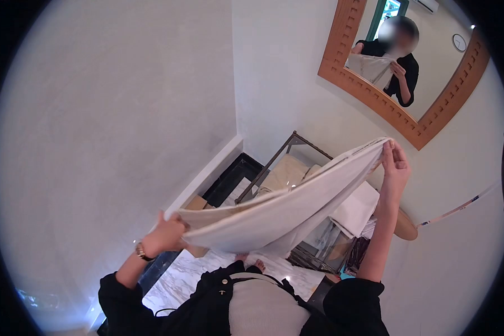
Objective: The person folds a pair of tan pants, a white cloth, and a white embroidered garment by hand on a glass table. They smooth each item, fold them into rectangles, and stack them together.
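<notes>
A large off-white cloth (274,215) hangs stretched in the air between my two hands, its middle sagging in folds. My left hand (168,232), with a watch on the wrist, grips one end at the lower left; its fingers are slightly blurred. Higher up on the right, my right hand (396,158) pinches the opposite end between thumb and fingers. The upper edge shows more than one layer. Behind the cloth, a stack of folded cream fabric (284,172) is partly hidden, as is a white folded piece (359,208) nearer my right forearm.
A metal-framed glass shelf unit (313,147) stands against the wall, below a wood-framed mirror (369,106). Dark bundled items (359,252) sit low beside it. A brown rounded object (406,225) and a thin strip (453,210) are at right. Marble flooring (179,280) lies below.
</notes>
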### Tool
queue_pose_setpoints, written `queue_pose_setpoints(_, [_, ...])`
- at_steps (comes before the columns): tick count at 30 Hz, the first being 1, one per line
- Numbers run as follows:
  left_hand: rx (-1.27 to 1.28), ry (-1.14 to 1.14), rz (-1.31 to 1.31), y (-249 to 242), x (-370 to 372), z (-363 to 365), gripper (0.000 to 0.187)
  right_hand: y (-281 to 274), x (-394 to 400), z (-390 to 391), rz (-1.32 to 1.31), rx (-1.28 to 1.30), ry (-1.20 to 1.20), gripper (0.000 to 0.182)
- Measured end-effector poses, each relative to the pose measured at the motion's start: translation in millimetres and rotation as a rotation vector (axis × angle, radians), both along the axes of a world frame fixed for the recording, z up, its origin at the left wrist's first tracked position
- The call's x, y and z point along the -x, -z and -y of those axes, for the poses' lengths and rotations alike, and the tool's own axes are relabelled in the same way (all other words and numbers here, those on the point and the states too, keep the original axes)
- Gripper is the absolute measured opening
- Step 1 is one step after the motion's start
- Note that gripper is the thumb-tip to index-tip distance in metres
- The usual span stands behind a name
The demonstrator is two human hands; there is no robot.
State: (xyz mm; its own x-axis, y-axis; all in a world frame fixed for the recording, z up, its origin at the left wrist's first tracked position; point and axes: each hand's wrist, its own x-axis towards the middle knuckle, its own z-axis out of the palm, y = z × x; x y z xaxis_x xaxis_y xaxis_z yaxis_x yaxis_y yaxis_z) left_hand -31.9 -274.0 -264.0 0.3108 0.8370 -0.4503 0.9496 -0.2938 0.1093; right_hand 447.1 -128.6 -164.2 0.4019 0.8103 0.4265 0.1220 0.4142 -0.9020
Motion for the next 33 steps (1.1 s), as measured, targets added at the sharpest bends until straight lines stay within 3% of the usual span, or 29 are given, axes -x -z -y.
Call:
queue_pose_setpoints(3, [-0.468, -0.053, -0.088, -43.9, 18.2, 6.4, 0.033, 2.0, -16.1, -10.0, 0.009, -0.004, 0.047, 0.028])
queue_pose_setpoints(5, [-0.634, -0.165, -0.013, -87.6, 21.7, -1.8, 0.025, -5.6, -23.1, -18.7, -0.012, -0.019, 0.029, 0.030])
queue_pose_setpoints(7, [-0.840, -0.078, 0.057, -128.8, 26.9, -4.9, 0.021, -16.1, -31.6, -32.3, -0.004, -0.012, 0.013, 0.032])
queue_pose_setpoints(9, [-1.024, -0.005, 0.287, -158.5, 35.6, -1.4, 0.025, -31.2, -28.0, -44.7, -0.050, -0.078, 0.003, 0.036])
queue_pose_setpoints(13, [-1.181, 0.106, 0.450, -209.3, 71.1, 8.4, 0.026, -61.9, -18.0, -66.8, 0.008, -0.067, -0.115, 0.041])
queue_pose_setpoints(16, [-1.301, 0.128, 0.216, -246.5, 107.6, 17.7, 0.026, -92.4, -6.0, -84.4, 0.060, -0.146, -0.189, 0.040])
queue_pose_setpoints(20, [-1.566, 0.104, -0.412, -289.8, 150.5, 29.8, 0.026, -132.5, 29.4, -102.0, -0.024, -0.261, -0.296, 0.041])
queue_pose_setpoints(21, [-1.565, 0.058, -0.487, -298.5, 161.3, 30.6, 0.028, -136.9, 35.0, -110.9, 0.067, -0.244, -0.319, 0.043])
queue_pose_setpoints(23, [-1.553, -0.016, -0.521, -311.1, 185.0, 27.4, 0.031, -148.6, 45.4, -134.0, 0.249, -0.214, -0.361, 0.047])
queue_pose_setpoints(26, [-1.551, -0.024, -0.361, -326.7, 223.5, 25.3, 0.036, -170.9, 53.8, -170.1, 0.488, -0.199, -0.382, 0.055])
queue_pose_setpoints(29, [-1.562, -0.199, -0.208, -334.4, 247.5, 35.5, 0.034, -193.9, 104.5, -125.9, 0.556, -0.175, -0.290, 0.047])
queue_pose_setpoints(31, [-1.654, -0.016, -0.449, -340.7, 251.9, 37.9, 0.030, -205.4, 119.4, -125.8, 0.498, -0.051, -0.281, 0.049])
queue_pose_setpoints(33, [-1.628, -0.015, -0.564, -341.6, 249.4, 46.8, 0.027, -211.6, 127.3, -129.5, 0.423, -0.017, -0.348, 0.048])
